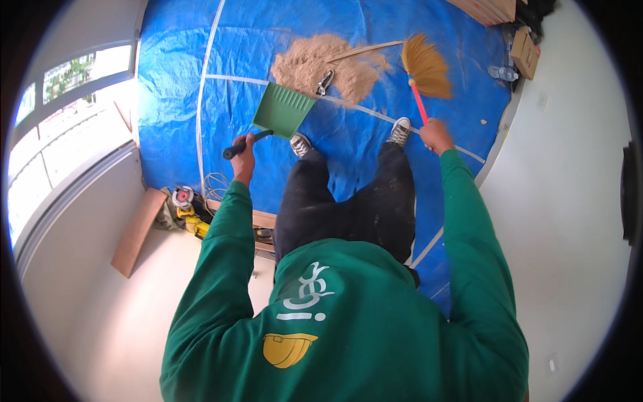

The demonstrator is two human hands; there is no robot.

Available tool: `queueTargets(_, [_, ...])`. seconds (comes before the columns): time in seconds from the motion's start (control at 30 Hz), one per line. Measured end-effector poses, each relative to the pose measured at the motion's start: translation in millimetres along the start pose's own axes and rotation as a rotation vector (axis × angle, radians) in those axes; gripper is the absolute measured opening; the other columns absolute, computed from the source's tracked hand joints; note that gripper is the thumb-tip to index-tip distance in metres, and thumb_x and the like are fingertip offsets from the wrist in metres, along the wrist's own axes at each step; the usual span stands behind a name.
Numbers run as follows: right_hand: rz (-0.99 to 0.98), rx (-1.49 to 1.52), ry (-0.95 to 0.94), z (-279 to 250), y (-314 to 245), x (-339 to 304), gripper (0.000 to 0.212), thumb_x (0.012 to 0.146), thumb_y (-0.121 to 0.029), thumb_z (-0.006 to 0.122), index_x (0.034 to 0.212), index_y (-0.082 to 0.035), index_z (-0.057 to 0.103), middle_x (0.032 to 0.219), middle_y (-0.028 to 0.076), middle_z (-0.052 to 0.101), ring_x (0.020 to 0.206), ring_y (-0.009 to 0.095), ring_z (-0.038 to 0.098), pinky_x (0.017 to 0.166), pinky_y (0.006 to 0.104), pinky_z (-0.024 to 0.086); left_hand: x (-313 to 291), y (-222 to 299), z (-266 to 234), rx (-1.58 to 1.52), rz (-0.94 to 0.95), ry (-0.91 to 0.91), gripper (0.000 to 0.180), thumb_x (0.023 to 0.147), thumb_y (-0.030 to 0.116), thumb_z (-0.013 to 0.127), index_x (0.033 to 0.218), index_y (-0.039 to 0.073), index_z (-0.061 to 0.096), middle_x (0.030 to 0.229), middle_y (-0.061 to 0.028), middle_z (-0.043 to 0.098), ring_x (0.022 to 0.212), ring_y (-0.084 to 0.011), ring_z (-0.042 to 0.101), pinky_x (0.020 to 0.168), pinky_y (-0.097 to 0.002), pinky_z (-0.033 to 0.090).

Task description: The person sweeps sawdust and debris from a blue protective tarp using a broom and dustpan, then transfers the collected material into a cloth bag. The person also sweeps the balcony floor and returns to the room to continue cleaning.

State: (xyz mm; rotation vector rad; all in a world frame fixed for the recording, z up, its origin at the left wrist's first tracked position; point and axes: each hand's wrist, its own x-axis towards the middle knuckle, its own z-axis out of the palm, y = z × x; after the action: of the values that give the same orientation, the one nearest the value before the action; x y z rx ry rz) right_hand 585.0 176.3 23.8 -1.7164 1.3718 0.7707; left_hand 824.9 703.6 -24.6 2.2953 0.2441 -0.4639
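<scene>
My left hand (pixel 245 159) is closed round the black handle of a green dustpan (pixel 284 110). The dustpan's ribbed front edge reaches the near left side of a sawdust pile (pixel 301 61). In my right hand (pixel 437 136) is the red handle of a straw hand broom (pixel 427 65), its bristles fanned out to the right of the pile. A thin wooden strip (pixel 365 50) lies across the sawdust, its right end close to the bristles. A small metal tool (pixel 325 83), too small to name surely, rests on the pile's near edge.
Blue tarp (pixel 171 94) with white tape lines covers the floor. A yellow power tool (pixel 194 224) and a wooden board (pixel 138 231) are at lower left. A cardboard box (pixel 524 52), a plastic bottle (pixel 502 73) and stacked boards (pixel 485 10) stand along the right wall.
</scene>
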Motion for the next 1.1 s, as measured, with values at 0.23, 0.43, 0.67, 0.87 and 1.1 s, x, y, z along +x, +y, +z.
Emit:
queueTargets(0.23, [0.026, -0.003, 0.049, 72.4, -50.8, -62.7, 0.025, 0.088, -0.007, 0.051, 0.104, 0.007, 0.063, 0.064, 0.016, 0.063, 0.047, 0.025, 0.058, 0.042, 0.0405, 0.041, 68.4, -14.4, -68.1, 0.016, 0.028, -0.105, 0.037, 0.091, 0.039, 0.083, 0.106, 0.006, 0.077, 0.093, -0.0082, 0.074, 0.088, -0.0169, 0.067, 0.083, -0.0358, 0.055])
queueTargets(0.43, [0.074, 0.205, -0.056, 125.7, -64.5, -44.3, 0.026, 0.089, -0.007, 0.049, 0.104, 0.007, 0.063, 0.063, 0.013, 0.060, 0.046, 0.022, 0.055, 0.042, 0.0390, 0.040, 123.1, -31.0, -55.0, 0.156, 0.041, -0.099, 0.036, 0.091, 0.041, 0.082, 0.108, 0.010, 0.077, 0.098, -0.0105, 0.077, 0.093, -0.0203, 0.072, 0.084, -0.0376, 0.056])
queueTargets(0.67, [0.009, 0.213, -0.215, 185.1, -95.3, -30.8, 0.020, 0.090, -0.007, 0.050, 0.102, 0.006, 0.060, 0.065, 0.014, 0.061, 0.048, 0.021, 0.057, 0.042, 0.0385, 0.041, 132.4, -51.6, -65.3, 0.086, 0.078, -0.108, 0.034, 0.093, 0.038, 0.081, 0.106, 0.007, 0.077, 0.093, -0.0131, 0.075, 0.087, -0.0231, 0.071, 0.081, -0.0393, 0.055])
queueTargets(0.87, [-0.073, 0.209, -0.272, 223.5, -131.4, -47.3, 0.018, 0.088, -0.005, 0.052, 0.098, 0.008, 0.061, 0.066, 0.017, 0.064, 0.051, 0.026, 0.063, 0.044, 0.0401, 0.044, 118.6, -74.9, -64.6, 0.009, 0.015, -0.129, 0.031, 0.095, 0.035, 0.080, 0.103, 0.006, 0.076, 0.110, -0.0123, 0.066, 0.097, -0.0220, 0.065, 0.088, -0.0373, 0.052])
queueTargets(1.1, [-0.169, 0.051, -0.271, 266.1, -139.6, -42.2, 0.018, 0.085, -0.007, 0.055, 0.085, 0.009, 0.064, 0.064, 0.022, 0.067, 0.054, 0.030, 0.067, 0.049, 0.0420, 0.049, 122.4, -59.5, -70.4, 0.060, 0.166, -0.136, 0.033, 0.096, 0.036, 0.078, 0.106, 0.005, 0.076, 0.109, -0.0128, 0.069, 0.097, -0.0227, 0.066, 0.088, -0.0372, 0.052])
